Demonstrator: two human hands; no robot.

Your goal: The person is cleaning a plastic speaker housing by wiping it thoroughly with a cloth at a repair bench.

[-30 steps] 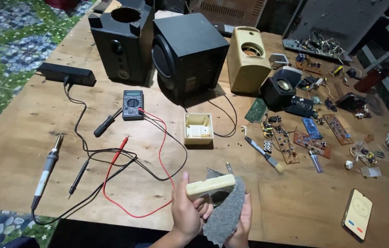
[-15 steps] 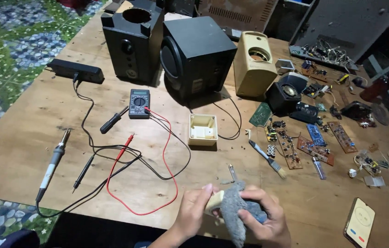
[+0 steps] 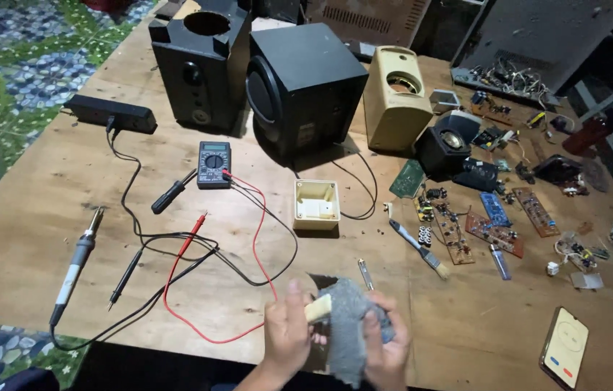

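Both hands at the near edge of the table (image 3: 46, 217), close together. Left hand (image 3: 286, 334) closed around a small cream-coloured piece (image 3: 319, 309), one end showing between the fingers. Right hand (image 3: 386, 346) closed on a grey cloth (image 3: 346, 326), which is pressed against the cream piece and hangs down below the hands.

Just beyond the hands: a short metal-tipped tool (image 3: 365, 274) lying flat. Left of it, red test lead (image 3: 248, 239) and black lead (image 3: 176, 246) loop over the wood, both running back to a black multimeter (image 3: 214, 164) near the table's middle. Soldering iron (image 3: 77, 262) lies toward the left edge, tip pointing away. A black-handled screwdriver (image 3: 171, 195) lies just beside the multimeter.

Middle of table: open cream box (image 3: 316, 204), upright, hollow side up. A small brush (image 3: 420, 250) lies to its right.

Far edge: two black speaker cabinets (image 3: 306, 87) side by side, a cream speaker housing (image 3: 395, 101) to their right. Power strip (image 3: 111, 114) toward the far-left corner.

Right side: several loose circuit boards (image 3: 495, 232) and small components. Phone (image 3: 564, 346) at the near-right corner, screen up.
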